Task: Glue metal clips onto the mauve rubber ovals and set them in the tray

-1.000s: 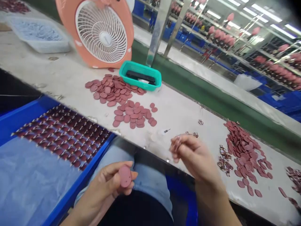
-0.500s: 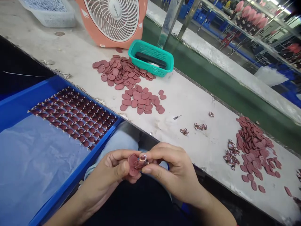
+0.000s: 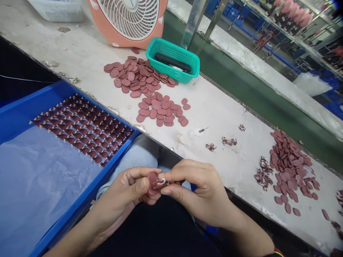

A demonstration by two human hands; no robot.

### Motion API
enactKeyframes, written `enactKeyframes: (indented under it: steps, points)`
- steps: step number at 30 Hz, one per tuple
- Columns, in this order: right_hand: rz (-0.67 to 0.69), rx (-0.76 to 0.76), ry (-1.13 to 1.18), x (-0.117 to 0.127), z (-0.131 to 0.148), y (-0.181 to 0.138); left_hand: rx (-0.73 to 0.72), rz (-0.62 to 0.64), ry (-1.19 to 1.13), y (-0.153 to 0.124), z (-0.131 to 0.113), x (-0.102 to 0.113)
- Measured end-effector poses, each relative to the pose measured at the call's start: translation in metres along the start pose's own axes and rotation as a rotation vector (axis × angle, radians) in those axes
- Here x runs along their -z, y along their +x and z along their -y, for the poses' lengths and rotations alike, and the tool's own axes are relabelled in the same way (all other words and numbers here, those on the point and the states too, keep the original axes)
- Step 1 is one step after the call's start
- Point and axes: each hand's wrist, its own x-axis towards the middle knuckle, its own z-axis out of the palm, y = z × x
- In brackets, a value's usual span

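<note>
My left hand (image 3: pixel 128 192) pinches a dark red oval disc (image 3: pixel 153 179) between thumb and fingers, just in front of my lap. Against the disc's right side, my right hand (image 3: pixel 195 189) grips a small brown and white figure (image 3: pixel 161 182) with thumb and forefinger. The two pieces touch; whether they are joined I cannot tell. Fingertips cover part of both. More small figures (image 3: pixel 229 141) lie on the bench, and red discs (image 3: pixel 160 109) are heaped beyond my hands.
A blue tray (image 3: pixel 64 214) at the left holds rows of assembled red pieces (image 3: pixel 85 130) on a plastic sheet. On the bench (image 3: pixel 214 107) are a green basket (image 3: pixel 174 75), an orange fan (image 3: pixel 131 21), a small pointed tool (image 3: pixel 203 130) and another disc heap (image 3: pixel 292 167) at the right.
The figure in my right fingers has turned and sits slightly lower against the disc. Both hands keep their holds, and the camera view has shifted a little.
</note>
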Motion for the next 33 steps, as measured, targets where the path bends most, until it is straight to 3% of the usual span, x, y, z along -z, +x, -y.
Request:
enactKeyframes:
  steps: [11,33]
  points:
    - [0.018,-0.060,0.079,0.0004,-0.0031,0.0031,0.056,0.013,0.046,0.0000,-0.0008,0.0037]
    - [0.062,0.071,-0.049,0.0003,0.0047,0.0054,0.004,-0.003,0.025,-0.0046,-0.0026,0.0028]
